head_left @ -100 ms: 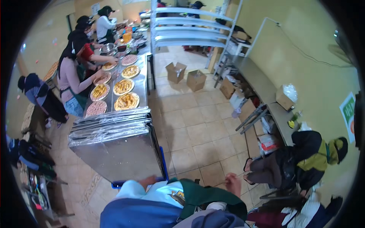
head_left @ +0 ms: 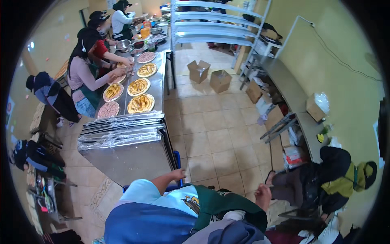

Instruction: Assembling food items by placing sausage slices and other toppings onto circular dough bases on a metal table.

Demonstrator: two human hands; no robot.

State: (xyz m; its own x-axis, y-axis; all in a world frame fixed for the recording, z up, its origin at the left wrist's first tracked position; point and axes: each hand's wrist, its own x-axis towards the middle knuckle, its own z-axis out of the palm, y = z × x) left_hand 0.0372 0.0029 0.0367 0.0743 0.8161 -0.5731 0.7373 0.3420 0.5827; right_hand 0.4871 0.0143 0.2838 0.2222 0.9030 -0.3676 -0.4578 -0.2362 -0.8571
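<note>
My left hand (head_left: 177,175) is held in front of my body, beside the lower right corner of a stack of large metal trays (head_left: 126,162). It holds nothing that I can see, and a finger points outward. The trays stand on edge, crinkled clear plastic along their tops, in a blue crate (head_left: 178,159). To the right, my right hand (head_left: 263,194) is raised with its fingers curled in, and nothing shows in it. A dark green apron (head_left: 227,203) hangs across my front.
Beyond the trays, people add toppings to pizzas (head_left: 141,103) on a long metal table (head_left: 122,99). Two open cardboard boxes (head_left: 220,82) sit on the tiled floor near a metal shelf rack (head_left: 215,26). A person (head_left: 300,183) sits at right by a long counter (head_left: 284,81).
My left hand has lifted away from the tray stack's lower edge, moving right and forward. My right hand has shifted slightly right, its fingers more curled. The view has turned a little left.
</note>
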